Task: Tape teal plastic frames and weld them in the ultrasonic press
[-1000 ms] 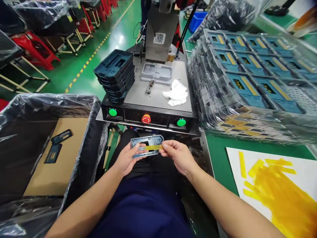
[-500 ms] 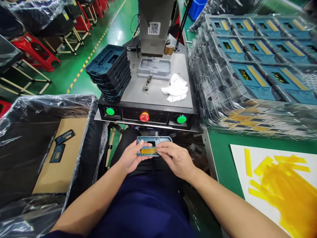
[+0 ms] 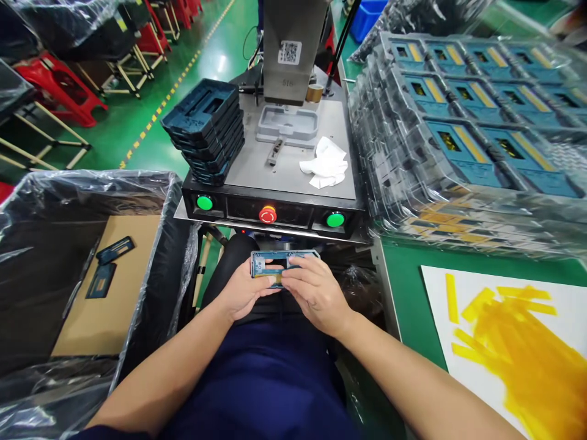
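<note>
Above my lap I hold a blue-grey plastic housing (image 3: 260, 264) with a rectangular opening. My left hand (image 3: 243, 290) grips its left end, the thumb pressed on a yellow strip (image 3: 276, 280) that lies along the near side of the housing. My right hand (image 3: 318, 293) is closed at the housing's right part, its fingers over the strip's right end and the inner face. Those fingers hide much of that side, so I cannot tell whether they hold the strip or only press on it.
Ahead stands a press (image 3: 287, 73) with a grey fixture (image 3: 287, 125), stacked dark housings (image 3: 202, 122), a white cloth (image 3: 324, 164) and buttons. A lined bin (image 3: 177, 201) is at left. Clear trays (image 3: 380, 183) of housings and a white sheet (image 3: 438, 287) with loose yellow strips lie right.
My left thumb has come down onto the yellow strip. My right fingers have shifted slightly left and spread further over the housing. The view has moved a little.
</note>
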### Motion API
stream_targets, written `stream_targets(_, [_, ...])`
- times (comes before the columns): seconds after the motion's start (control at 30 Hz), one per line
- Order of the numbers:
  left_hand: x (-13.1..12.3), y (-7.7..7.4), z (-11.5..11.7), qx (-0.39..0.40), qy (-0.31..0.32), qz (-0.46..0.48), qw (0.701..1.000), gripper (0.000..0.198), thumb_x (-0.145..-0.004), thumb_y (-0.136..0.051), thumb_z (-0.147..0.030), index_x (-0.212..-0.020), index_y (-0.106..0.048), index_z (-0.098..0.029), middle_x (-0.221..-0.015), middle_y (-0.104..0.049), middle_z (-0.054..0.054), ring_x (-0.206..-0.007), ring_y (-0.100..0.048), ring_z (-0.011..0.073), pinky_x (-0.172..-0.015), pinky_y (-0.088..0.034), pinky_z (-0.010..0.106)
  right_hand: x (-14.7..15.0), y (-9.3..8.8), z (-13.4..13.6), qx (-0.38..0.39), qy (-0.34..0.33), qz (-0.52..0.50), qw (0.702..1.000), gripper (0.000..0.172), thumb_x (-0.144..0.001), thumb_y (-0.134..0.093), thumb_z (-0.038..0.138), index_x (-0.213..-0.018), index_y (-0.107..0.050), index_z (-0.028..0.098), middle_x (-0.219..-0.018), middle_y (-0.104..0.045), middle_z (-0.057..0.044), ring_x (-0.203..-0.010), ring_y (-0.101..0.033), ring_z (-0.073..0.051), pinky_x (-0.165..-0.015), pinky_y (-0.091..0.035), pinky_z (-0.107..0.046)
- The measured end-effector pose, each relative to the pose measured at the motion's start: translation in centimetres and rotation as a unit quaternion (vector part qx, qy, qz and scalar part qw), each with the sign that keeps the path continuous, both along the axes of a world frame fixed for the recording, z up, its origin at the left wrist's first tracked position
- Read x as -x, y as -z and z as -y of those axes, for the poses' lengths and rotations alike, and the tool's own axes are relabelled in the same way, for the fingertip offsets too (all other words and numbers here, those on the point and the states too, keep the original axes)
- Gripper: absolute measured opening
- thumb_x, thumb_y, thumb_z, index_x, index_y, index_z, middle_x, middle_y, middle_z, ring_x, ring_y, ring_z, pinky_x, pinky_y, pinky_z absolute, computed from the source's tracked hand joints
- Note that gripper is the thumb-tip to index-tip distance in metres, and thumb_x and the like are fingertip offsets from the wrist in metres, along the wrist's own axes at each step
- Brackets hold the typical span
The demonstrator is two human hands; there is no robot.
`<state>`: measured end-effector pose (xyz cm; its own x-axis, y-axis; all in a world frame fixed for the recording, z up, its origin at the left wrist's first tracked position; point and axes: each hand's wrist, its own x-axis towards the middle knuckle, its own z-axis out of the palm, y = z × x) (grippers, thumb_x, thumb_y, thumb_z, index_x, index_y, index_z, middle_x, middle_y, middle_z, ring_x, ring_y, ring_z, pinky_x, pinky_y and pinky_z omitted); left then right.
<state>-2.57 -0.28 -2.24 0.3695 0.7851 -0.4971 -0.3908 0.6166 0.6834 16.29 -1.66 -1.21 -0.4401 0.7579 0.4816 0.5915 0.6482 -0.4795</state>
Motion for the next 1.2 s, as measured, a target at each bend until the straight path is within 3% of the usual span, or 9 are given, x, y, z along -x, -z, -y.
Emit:
stream_targets(0.13, [0.5, 0.0, 0.0, -0.004, -0.001, 0.005, 1.0, 0.044, -0.067, -0.077, -0.015, -0.107, -0.059, -0.019, -0.108, -0.068, 0.009, -0.098, -0.065, 0.0251, -0.092, -0.045, 0.048, -1.0, -0.8, -0.6, 0.017, 0.04, 0.005, 0.999, 0.033, -0.084, -0.061, 0.028, -0.117, -0.061, 0.023, -0.116, -0.064, -0.01, -0.121, -0.051, -0.027, -0.103, -0.039, -0.051])
stream_targets(0.3, [1.3, 0.4, 0.3, 0.001, 0.007, -0.017, 1.0, 0.046, -0.067, -0.076, -0.017, -0.11, -0.058, -0.02, -0.113, -0.067, 0.011, -0.102, -0.064, 0.0282, -0.093, -0.045, 0.049, -1.3, -1.2, -0.6, 0.059, -0.008, 0.109, 0.992, 0.067, -0.078, -0.065, 0.041, -0.136, -0.043, 0.016, -0.14, -0.044, -0.018, -0.133, -0.035, -0.033, -0.107, -0.031, -0.056])
stream_targets(0.47, [2.1, 0.8, 0.2, -0.001, 0.03, -0.006, 1.0, 0.045, -0.071, -0.074, -0.019, -0.112, -0.057, -0.021, -0.118, -0.065, 0.011, -0.109, -0.061, 0.0282, -0.094, -0.045, 0.045, -0.3, -2.2, -1.2, 0.076, -0.04, 0.19, 0.978, 0.06, -0.074, -0.068, 0.027, -0.129, -0.049, 0.012, -0.132, -0.05, -0.018, -0.12, -0.047, -0.03, -0.1, -0.041, -0.047])
stream_targets(0.6, [3.3, 1.0, -0.7, -0.012, -0.009, 0.077, 0.997, 0.037, -0.081, -0.064, -0.038, -0.113, -0.058, -0.021, -0.116, -0.066, 0.011, -0.106, -0.062, 0.0268, -0.091, -0.047, 0.043, 0.2, -4.9, -3.2, 0.027, -0.036, 0.207, 0.977, 0.058, -0.073, -0.068, 0.03, -0.126, -0.052, 0.012, -0.128, -0.052, -0.018, -0.116, -0.049, -0.029, -0.098, -0.043, -0.045])
stream_targets(0.73, [5.1, 3.4, -1.5, 0.012, -0.049, 0.053, 0.997, 0.046, -0.083, -0.054, -0.053, -0.112, -0.058, -0.018, -0.115, -0.065, 0.014, -0.098, -0.065, 0.0256, -0.086, -0.049, 0.04, 0.0, -8.1, -7.9, -0.016, 0.037, 0.181, 0.983, 0.058, -0.073, -0.068, 0.034, -0.125, -0.054, 0.012, -0.126, -0.053, -0.017, -0.115, -0.051, -0.028, -0.098, -0.044, -0.042])
stream_targets(0.87, [6.5, 7.9, -1.2, 0.051, -0.064, -0.053, 0.995, 0.046, -0.076, -0.068, -0.045, -0.107, -0.057, -0.014, -0.106, -0.067, 0.015, -0.088, -0.067, 0.0218, -0.081, -0.05, 0.035, -0.2, -10.2, -14.9, -0.015, 0.129, 0.175, 0.976, 0.057, -0.072, -0.07, 0.038, -0.121, -0.058, 0.012, -0.123, -0.056, -0.015, -0.116, -0.052, -0.027, -0.102, -0.041, -0.039])
stream_targets(0.97, [6.9, 10.3, -1.0, 0.071, -0.083, -0.044, 0.993, 0.046, -0.072, -0.073, -0.04, -0.107, -0.054, -0.016, -0.095, -0.069, 0.011, -0.081, -0.068, 0.0195, -0.077, -0.051, 0.033, -0.5, -10.9, -20.1, 0.005, 0.187, 0.197, 0.962, 0.054, -0.07, -0.072, 0.038, -0.116, -0.061, 0.013, -0.118, -0.06, -0.013, -0.11, -0.056, -0.026, -0.1, -0.043, -0.038])
stream_targets(1.2, [7.3, 11.0, -1.4, 0.061, -0.074, -0.043, 0.994, 0.052, -0.072, -0.07, -0.047, -0.11, -0.051, -0.016, -0.091, -0.068, 0.009, -0.076, -0.067, 0.0186, -0.073, -0.051, 0.033, -1.0, -11.7, -28.2, 0.08, 0.248, 0.242, 0.935, 0.054, -0.071, -0.071, 0.04, -0.116, -0.063, 0.012, -0.115, -0.063, -0.013, -0.105, -0.06, -0.026, -0.095, -0.044, -0.036])
